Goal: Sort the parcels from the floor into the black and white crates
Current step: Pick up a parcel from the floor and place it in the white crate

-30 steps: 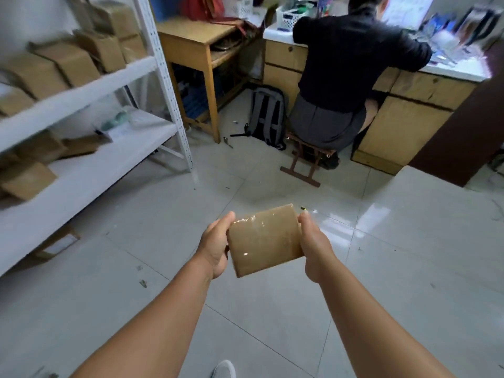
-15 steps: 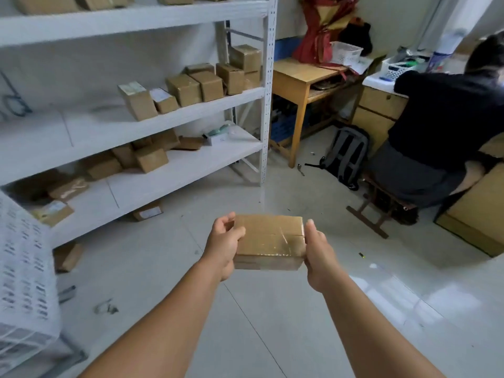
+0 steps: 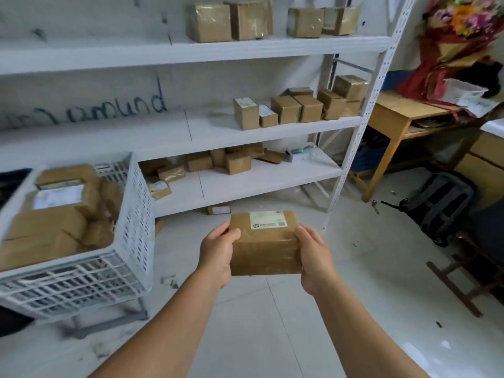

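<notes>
I hold a brown taped parcel [image 3: 264,248] with a white label on top, out in front of me above the floor. My left hand [image 3: 218,248] grips its left end with the thumb over the top edge. My right hand [image 3: 313,257] grips its right end. A white slatted crate [image 3: 128,241] stands on a metal stand to my left, with several brown parcels inside. A dark edge of a black crate [image 3: 13,178] shows at the far left behind it.
A white metal shelf unit [image 3: 272,175] with several cardboard boxes fills the wall ahead. A small parcel [image 3: 218,209] lies on the floor under it. At right are a wooden desk [image 3: 395,115], a grey backpack [image 3: 441,205] and a wooden stool [image 3: 463,282].
My view has swung left from the seated person toward the shelves, bringing the white crate into sight. The parcel has turned in my hands so its labelled side faces up.
</notes>
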### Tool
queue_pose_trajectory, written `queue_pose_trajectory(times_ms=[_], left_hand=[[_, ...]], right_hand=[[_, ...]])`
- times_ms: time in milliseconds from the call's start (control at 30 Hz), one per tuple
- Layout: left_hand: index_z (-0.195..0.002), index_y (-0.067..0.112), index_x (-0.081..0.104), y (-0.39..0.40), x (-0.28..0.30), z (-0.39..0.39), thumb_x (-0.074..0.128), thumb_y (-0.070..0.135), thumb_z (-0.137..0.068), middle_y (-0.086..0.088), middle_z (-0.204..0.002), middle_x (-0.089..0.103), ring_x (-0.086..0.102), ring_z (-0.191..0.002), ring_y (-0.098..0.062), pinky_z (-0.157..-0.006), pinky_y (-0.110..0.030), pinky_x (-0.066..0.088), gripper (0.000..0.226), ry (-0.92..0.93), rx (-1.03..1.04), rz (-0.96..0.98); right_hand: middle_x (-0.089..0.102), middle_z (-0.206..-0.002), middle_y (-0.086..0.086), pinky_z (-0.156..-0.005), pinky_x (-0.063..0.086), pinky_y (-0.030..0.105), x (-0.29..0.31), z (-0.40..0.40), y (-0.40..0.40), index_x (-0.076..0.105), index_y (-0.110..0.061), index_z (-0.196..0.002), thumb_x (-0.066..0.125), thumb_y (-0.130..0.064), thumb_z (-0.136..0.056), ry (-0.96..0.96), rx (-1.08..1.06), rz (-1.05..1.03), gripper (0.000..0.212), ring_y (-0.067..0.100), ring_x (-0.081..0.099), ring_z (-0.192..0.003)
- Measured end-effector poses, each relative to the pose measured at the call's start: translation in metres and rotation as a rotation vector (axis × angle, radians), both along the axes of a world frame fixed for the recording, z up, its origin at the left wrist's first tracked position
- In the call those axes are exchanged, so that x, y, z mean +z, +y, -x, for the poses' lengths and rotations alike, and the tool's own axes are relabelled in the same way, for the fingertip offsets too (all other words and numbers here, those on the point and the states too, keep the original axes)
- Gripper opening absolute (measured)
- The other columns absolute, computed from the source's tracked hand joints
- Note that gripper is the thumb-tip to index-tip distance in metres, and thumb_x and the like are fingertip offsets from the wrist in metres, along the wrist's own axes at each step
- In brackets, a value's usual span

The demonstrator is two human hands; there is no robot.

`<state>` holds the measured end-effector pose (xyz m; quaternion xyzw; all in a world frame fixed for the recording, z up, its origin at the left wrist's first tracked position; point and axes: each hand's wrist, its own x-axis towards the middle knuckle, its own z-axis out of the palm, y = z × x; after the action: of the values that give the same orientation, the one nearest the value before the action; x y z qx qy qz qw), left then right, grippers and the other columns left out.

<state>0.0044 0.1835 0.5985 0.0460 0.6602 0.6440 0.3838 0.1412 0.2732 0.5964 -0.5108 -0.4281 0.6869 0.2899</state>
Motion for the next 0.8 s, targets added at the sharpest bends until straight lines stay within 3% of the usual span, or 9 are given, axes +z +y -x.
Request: queue_pose_trajectory(times_ms=[67, 133, 200, 333, 433, 533, 600, 667, 800], left_hand=[[-0.126, 0.025, 0.059, -0.019, 0.008, 0.025, 0.060, 0.020, -0.092, 0.000, -0.116, 0.066, 0.063, -0.102, -0.019, -0.081, -0.032, 0.053, 0.034, 0.023, 0.010, -0.042], [-0.120, 0.033, 0.058, -0.038, 0.019, 0.049, 0.060, 0.020, -0.092, 0.006, -0.111, 0.065, 0.061, -0.098, -0.012, -0.071, -0.025, 0.049, 0.031, 0.070, 0.033, -0.093], [-0.128, 0.033, 0.055, -0.058, 0.028, 0.075, 0.061, 0.022, -0.091, 0.006, -0.118, 0.062, 0.059, -0.102, -0.012, -0.071, -0.024, 0.048, 0.039, 0.136, 0.061, -0.117], [-0.133, 0.031, 0.052, -0.103, 0.045, 0.125, 0.064, 0.021, -0.088, 0.001, -0.128, 0.060, 0.061, -0.110, -0.020, -0.094, -0.042, 0.052, 0.048, 0.180, 0.111, -0.161], [-0.133, 0.033, 0.052, -0.140, 0.055, 0.163, 0.064, 0.022, -0.089, 0.003, -0.136, 0.054, 0.055, -0.120, -0.019, -0.103, -0.040, 0.043, 0.048, 0.211, 0.154, -0.187], [-0.140, 0.032, 0.045, -0.176, 0.057, 0.199, 0.061, 0.026, -0.092, 0.008, -0.139, 0.045, 0.044, -0.123, -0.012, -0.098, -0.030, 0.033, 0.051, 0.256, 0.180, -0.160], [-0.140, 0.033, 0.043, -0.200, 0.057, 0.219, 0.060, 0.027, -0.092, 0.010, -0.137, 0.043, 0.043, -0.120, -0.010, -0.097, -0.030, 0.033, 0.052, 0.260, 0.200, -0.151], [-0.140, 0.036, 0.043, -0.224, 0.056, 0.237, 0.061, 0.030, -0.091, 0.013, -0.141, 0.042, 0.043, -0.126, -0.012, -0.106, -0.034, 0.034, 0.052, 0.264, 0.218, -0.146], [-0.141, 0.034, 0.042, -0.261, 0.053, 0.269, 0.058, 0.029, -0.093, 0.007, -0.148, 0.040, 0.041, -0.132, -0.018, -0.101, -0.034, 0.034, 0.051, 0.261, 0.277, -0.094]], right_hand=[[0.064, -0.111, 0.006, -0.089, 0.054, 0.046, 0.005, 0.027, -0.016, 0.059, -0.024, -0.121, 0.052, -0.033, -0.095, 0.027, 0.012, -0.015, 0.028, 0.024, 0.062, -0.101], [0.064, -0.112, 0.006, -0.092, 0.052, 0.048, 0.014, 0.057, -0.034, 0.057, -0.026, -0.120, 0.052, -0.033, -0.095, 0.058, 0.036, -0.017, 0.027, 0.024, 0.062, -0.102], [0.063, -0.113, 0.005, -0.094, 0.051, 0.050, 0.024, 0.086, -0.054, 0.056, -0.027, -0.119, 0.051, -0.032, -0.095, 0.085, 0.071, -0.024, 0.025, 0.025, 0.062, -0.105], [0.063, -0.112, 0.004, -0.092, 0.052, 0.046, 0.043, 0.145, -0.094, 0.055, -0.031, -0.113, 0.051, -0.031, -0.096, 0.126, 0.129, -0.060, 0.018, 0.024, 0.062, -0.103], [0.064, -0.109, 0.002, -0.081, 0.054, 0.037, 0.053, 0.189, -0.125, 0.055, -0.029, -0.115, 0.051, -0.030, -0.097, 0.150, 0.168, -0.089, 0.019, 0.019, 0.062, -0.097], [0.065, -0.102, 0.001, -0.071, 0.053, 0.032, 0.059, 0.231, -0.156, 0.058, -0.026, -0.114, 0.051, -0.026, -0.097, 0.175, 0.196, -0.096, 0.018, 0.017, 0.063, -0.086], [0.064, -0.108, 0.003, -0.079, 0.054, 0.035, 0.059, 0.256, -0.178, 0.057, -0.029, -0.116, 0.051, -0.029, -0.097, 0.160, 0.233, -0.097, 0.020, 0.020, 0.062, -0.095], [0.063, -0.112, 0.005, -0.086, 0.054, 0.041, 0.057, 0.280, -0.199, 0.056, -0.031, -0.115, 0.051, -0.030, -0.097, 0.156, 0.257, -0.091, 0.019, 0.025, 0.062, -0.102], [0.062, -0.109, 0.007, -0.082, 0.055, 0.043, 0.054, 0.317, -0.231, 0.055, -0.029, -0.114, 0.050, -0.028, -0.097, 0.158, 0.313, -0.064, 0.018, 0.028, 0.061, -0.101]])
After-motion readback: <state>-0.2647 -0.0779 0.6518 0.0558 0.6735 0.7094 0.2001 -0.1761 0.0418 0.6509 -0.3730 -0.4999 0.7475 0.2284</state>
